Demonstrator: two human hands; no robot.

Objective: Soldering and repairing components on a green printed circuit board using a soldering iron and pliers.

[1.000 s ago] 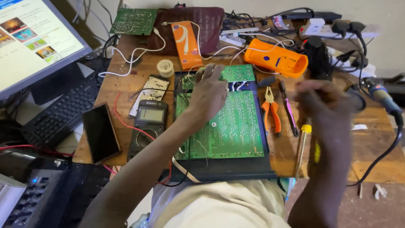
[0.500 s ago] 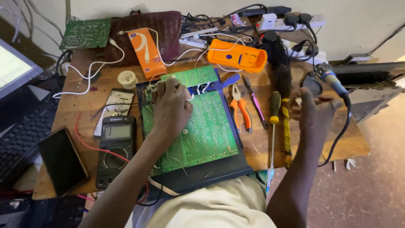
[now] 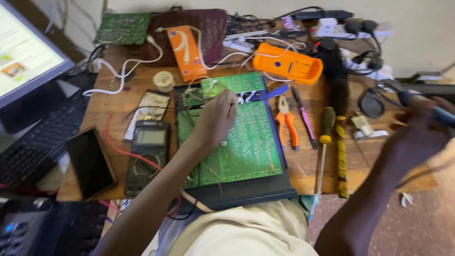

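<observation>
Head view: left hand (image 3: 215, 118) rests on the green circuit board (image 3: 237, 147), which lies on a dark tray at the middle of the wooden bench (image 3: 118, 99); fingers curled, holding nothing visible. Right hand (image 3: 419, 130), blurred, raised off the bench's right edge, closed around a soldering iron (image 3: 417, 97). Orange pliers (image 3: 286, 121) and a yellow-handled screwdriver (image 3: 326, 132) lie just right of the board; a multimeter (image 3: 147, 154) lies to its left.

Left hand (image 3: 215, 118) rests on the green board (image 3: 237, 147), covering its upper left; the board's lower right half is open from above. Right of the board the strip is crowded: pliers (image 3: 287, 124), pen (image 3: 305, 118), screwdriver (image 3: 324, 142) lie side by side. Meter (image 3: 148, 154) and phone (image 3: 90, 163) block the left flank. Cables and the orange case (image 3: 286, 63) fill the back. Right hand (image 3: 417, 135) is raised off the table's right edge with a blurred tool.
</observation>
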